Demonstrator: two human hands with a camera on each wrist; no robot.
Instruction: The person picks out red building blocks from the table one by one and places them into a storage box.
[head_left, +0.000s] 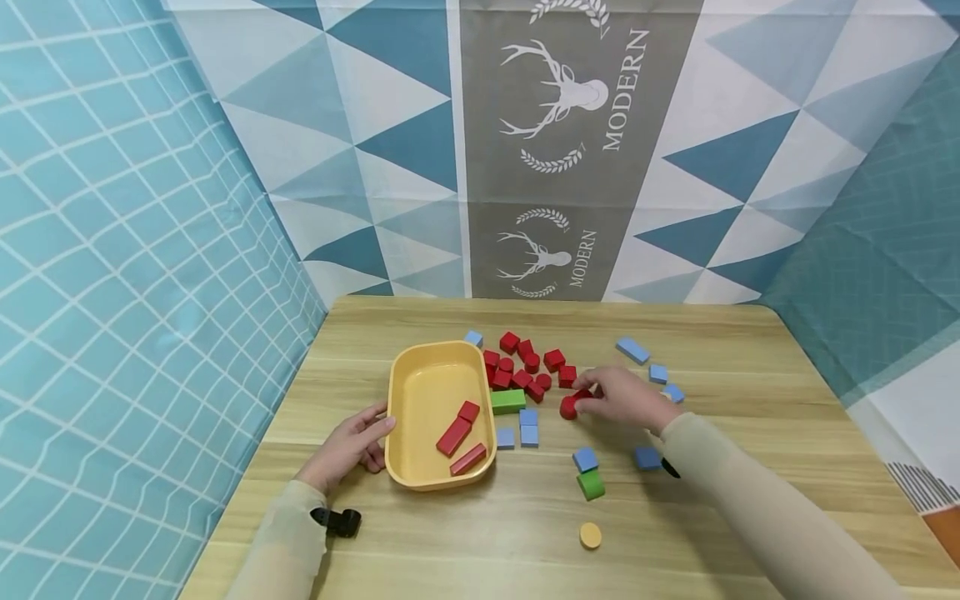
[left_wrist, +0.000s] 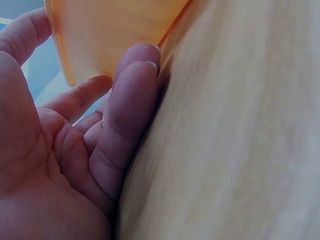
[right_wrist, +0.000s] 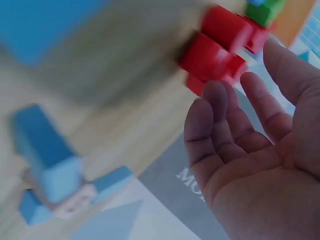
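My left hand point(head_left: 348, 446) grips the left side of a yellow tray point(head_left: 401, 400). Its thumb is at the rim, and fingers touch the outer wall point(left_wrist: 100, 45) in the left wrist view. Inside the tray lie a long red block point(head_left: 454, 437), a small red block point(head_left: 468, 411) and another red bar point(head_left: 468, 460). My right hand point(head_left: 626, 396) reaches over the table to a red cylinder point(head_left: 568, 407) beside another red block. In the right wrist view its fingers are spread, loosely bent, close to red cylinders point(right_wrist: 205, 57), with nothing visibly held.
Several red blocks point(head_left: 522, 379) cluster right of the tray. A green block point(head_left: 508, 402) and blue blocks point(head_left: 528, 435) lie below them. More blue blocks point(head_left: 632, 350) are scattered at the right. A green arch point(head_left: 591, 484) and a yellow disc point(head_left: 590, 535) lie nearer the front.
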